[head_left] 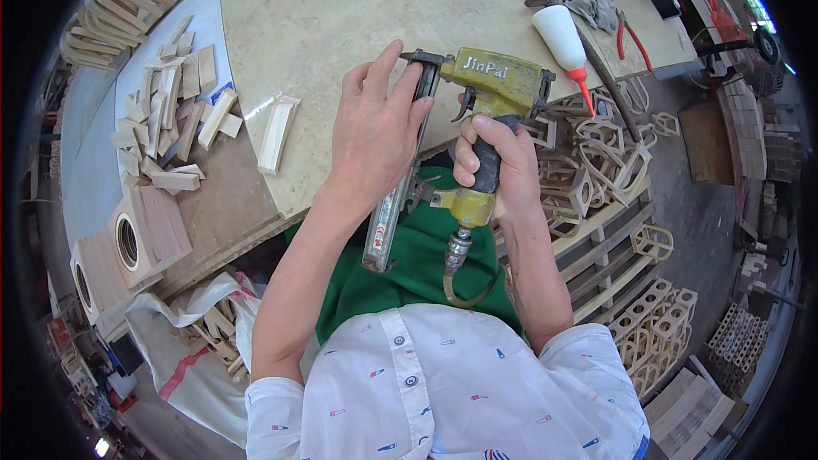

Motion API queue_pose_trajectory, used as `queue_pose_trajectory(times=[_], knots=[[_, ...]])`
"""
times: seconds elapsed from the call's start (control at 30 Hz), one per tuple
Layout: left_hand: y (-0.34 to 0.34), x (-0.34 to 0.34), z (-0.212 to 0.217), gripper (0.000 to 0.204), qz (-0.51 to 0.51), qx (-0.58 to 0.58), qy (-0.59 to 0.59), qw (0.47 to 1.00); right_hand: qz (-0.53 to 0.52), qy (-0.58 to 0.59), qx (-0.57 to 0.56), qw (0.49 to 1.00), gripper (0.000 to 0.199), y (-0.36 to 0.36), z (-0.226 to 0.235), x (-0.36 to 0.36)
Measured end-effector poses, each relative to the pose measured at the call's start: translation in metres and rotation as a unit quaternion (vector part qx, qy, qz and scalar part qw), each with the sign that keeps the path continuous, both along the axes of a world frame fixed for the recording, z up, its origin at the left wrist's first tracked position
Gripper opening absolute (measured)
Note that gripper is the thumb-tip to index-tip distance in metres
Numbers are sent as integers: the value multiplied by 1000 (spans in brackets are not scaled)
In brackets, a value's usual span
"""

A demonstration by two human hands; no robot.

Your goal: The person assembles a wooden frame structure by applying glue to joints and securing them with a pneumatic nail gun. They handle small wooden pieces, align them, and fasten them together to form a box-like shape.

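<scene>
"So, how does everything lie, biggest first?"

"Well, the workbench (341, 8) spreads along the far side, with a pile of wood pieces (166, 115) at its left. Nearer, above the green cloth (349, 298) on the lap, is the yellow-green nail gun (503, 81), held up at the bench's near edge."

"Which way does it point?"

"Its body runs left to right at the far end, nose to the left. The long magazine (394, 204) runs far to near, its near end leaning slightly left. The black handle (487, 162) stands to the magazine's right, roughly alongside it."

"And the hands?"

"The right hand (517, 172) is closed around the handle. The left hand (371, 123) is partly open, its fingers spread and its thumb and fingertips at the far part of the magazine; whether they pinch it cannot be told."

"Anything smaller?"

"A couple of pale wood strips (278, 136) lie on the bench left of both hands, long axis far to near; the left hand is nearer. Smallest is the trigger (465, 102), just beyond the right hand's fingers, between body and handle."
</scene>
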State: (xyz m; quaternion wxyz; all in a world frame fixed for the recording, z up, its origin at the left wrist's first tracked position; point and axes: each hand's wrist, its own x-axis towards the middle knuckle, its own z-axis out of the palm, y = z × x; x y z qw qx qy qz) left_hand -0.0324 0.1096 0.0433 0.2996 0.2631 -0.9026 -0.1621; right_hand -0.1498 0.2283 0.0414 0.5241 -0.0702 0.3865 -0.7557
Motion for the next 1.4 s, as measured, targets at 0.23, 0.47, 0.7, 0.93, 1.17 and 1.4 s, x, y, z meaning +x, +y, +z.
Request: queue_pose_trajectory(times=[0.23,0.47,0.7,0.93,1.17,1.4], knots=[[7,1,0,42,-7,-17,1,1000,3,0,1,1000,12,2,-4,-1],[6,0,1,44,-6,-51,-16,999,2,-1,-4,1000,12,3,-5,-1],[6,2,-1,45,1,-21,-38,999,2,-3,-2,1000,12,2,-6,0],[5,12,-3,48,-9,95,25,995,4,-2,3,1000,12,2,-5,-3],[10,22,-17,43,17,614,174,770,14,-7,20,1000,12,2,-5,-3],[4,22,-28,30,-12,671,161,724,30,-1,22,999,11,1,-5,1]])
